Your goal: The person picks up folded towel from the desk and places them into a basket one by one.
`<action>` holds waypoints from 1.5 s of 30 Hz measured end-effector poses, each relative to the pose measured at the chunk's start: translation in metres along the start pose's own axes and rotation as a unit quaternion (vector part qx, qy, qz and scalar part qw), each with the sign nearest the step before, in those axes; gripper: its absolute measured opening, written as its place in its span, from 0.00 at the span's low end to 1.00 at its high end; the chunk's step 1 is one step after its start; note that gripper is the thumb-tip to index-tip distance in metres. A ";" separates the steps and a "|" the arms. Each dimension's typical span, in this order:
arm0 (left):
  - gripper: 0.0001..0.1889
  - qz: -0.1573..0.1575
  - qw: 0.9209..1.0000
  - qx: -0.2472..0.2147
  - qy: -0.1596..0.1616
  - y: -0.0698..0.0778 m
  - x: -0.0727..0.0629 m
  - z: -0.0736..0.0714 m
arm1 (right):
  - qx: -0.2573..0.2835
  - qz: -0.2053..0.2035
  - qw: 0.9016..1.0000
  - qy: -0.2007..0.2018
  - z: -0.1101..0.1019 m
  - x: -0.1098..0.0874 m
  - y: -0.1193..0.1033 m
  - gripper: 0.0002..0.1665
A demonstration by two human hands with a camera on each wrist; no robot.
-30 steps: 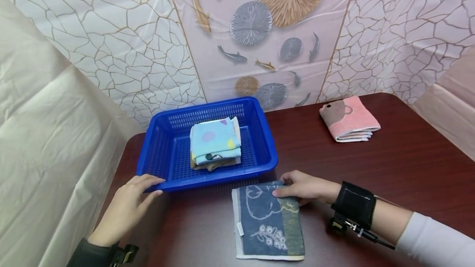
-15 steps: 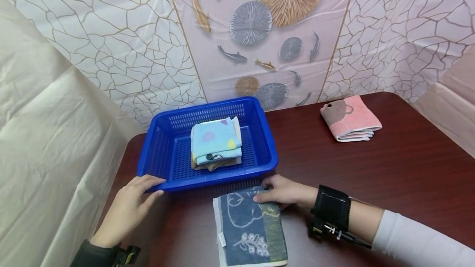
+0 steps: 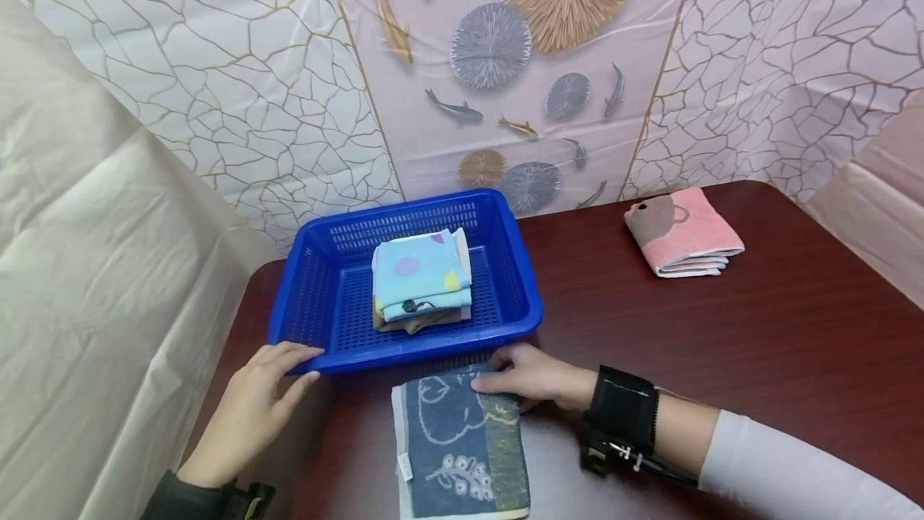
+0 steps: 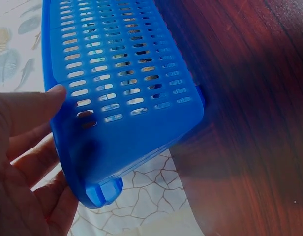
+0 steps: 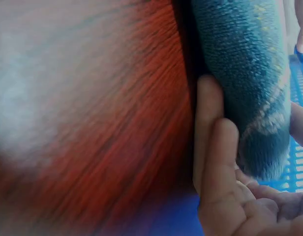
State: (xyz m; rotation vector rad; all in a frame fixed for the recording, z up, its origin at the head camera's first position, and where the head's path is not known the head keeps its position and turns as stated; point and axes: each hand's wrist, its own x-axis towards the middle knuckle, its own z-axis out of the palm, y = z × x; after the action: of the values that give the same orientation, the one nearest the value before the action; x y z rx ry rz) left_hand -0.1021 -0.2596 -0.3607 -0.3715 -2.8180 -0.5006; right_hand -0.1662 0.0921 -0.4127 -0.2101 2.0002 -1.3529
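Right hand [image 3: 532,375]: your thumb lies on top of the dark towel [image 3: 451,432] and your fingers are tucked below it, so you pinch it at its far right corner.
Dark towel: it lies folded in front of you, on the near side of the blue basket [image 3: 433,350], reaching left and back toward you from your right hand.
Long axis: it runs away from you toward the basket, the near end turned slightly right.
Gap to basket: the far edge sits close by the basket's front wall; whether the two touch, or whether the cloth is off the table [image 3: 650,327], you cannot fairly judge from this angle.
Nearer hand: your right, being on the cloth; your left hand [image 3: 253,404] is apart from it, off to the left.
Left hand: you grip the rim at the basket's front left corner, fingers over it, thumb against the outside.
Basket contents: a light blue towel [image 3: 419,271] with yellow and purple spots lies folded on a brown cloth [image 3: 429,318].
Pink towel [image 3: 693,235]: folded, at the table's far right, well apart from both your hands.
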 end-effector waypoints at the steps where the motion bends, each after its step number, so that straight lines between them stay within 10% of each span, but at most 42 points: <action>1: 0.16 0.000 1.000 -0.007 0.005 0.002 -0.002 0.000 | 0.006 0.006 1.000 0.002 -0.002 -0.002 0.001 0.23; 12: 0.26 0.065 0.979 -0.132 0.143 0.032 -0.027 -0.002 | 0.072 0.049 0.996 0.010 -0.044 -0.031 0.009 0.37; 19: 0.20 -0.007 0.966 -0.245 0.085 0.043 -0.043 0.009 | 0.099 0.045 0.994 -0.011 -0.064 -0.047 0.021 0.42; 25: 0.15 -0.098 0.922 -0.375 -0.013 0.051 -0.047 0.026 | 0.138 0.068 0.988 -0.026 -0.070 -0.057 0.033 0.43; 27: 0.17 -0.154 0.892 -0.419 -0.068 0.050 -0.046 0.030 | 0.156 0.073 0.984 -0.035 -0.069 -0.059 0.037 0.43; 29: 0.24 -0.217 0.840 -0.475 -0.146 0.046 -0.045 0.034 | 0.178 0.077 0.980 -0.052 -0.068 -0.060 0.039 0.45; 34: 0.42 -0.328 0.643 -0.615 -0.318 0.026 -0.047 0.041 | 0.246 0.074 0.959 -0.116 -0.064 -0.059 0.045 0.46; 37: 0.42 -0.343 0.554 -0.675 -0.348 0.016 -0.050 0.044 | 0.283 0.064 0.945 -0.151 -0.063 -0.059 0.050 0.46; 41: 0.38 -0.347 0.483 -0.722 -0.355 0.010 -0.051 0.047 | 0.316 0.054 0.930 -0.179 -0.060 -0.058 0.056 0.45; 43: 0.38 -0.349 0.469 -0.729 -0.356 0.009 -0.050 0.049 | 0.324 0.052 0.927 -0.184 -0.057 -0.056 0.056 0.45; 45: 0.39 -0.352 0.473 -0.725 -0.355 0.010 -0.049 0.051 | 0.325 0.053 0.926 -0.186 -0.052 -0.054 0.055 0.45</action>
State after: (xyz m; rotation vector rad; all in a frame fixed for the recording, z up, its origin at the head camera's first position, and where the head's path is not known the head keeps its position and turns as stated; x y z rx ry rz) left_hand -0.0639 -0.2419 -0.4188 0.5728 -1.9037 -3.5231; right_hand -0.1456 0.1821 -0.4251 -0.0398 1.1599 -1.6791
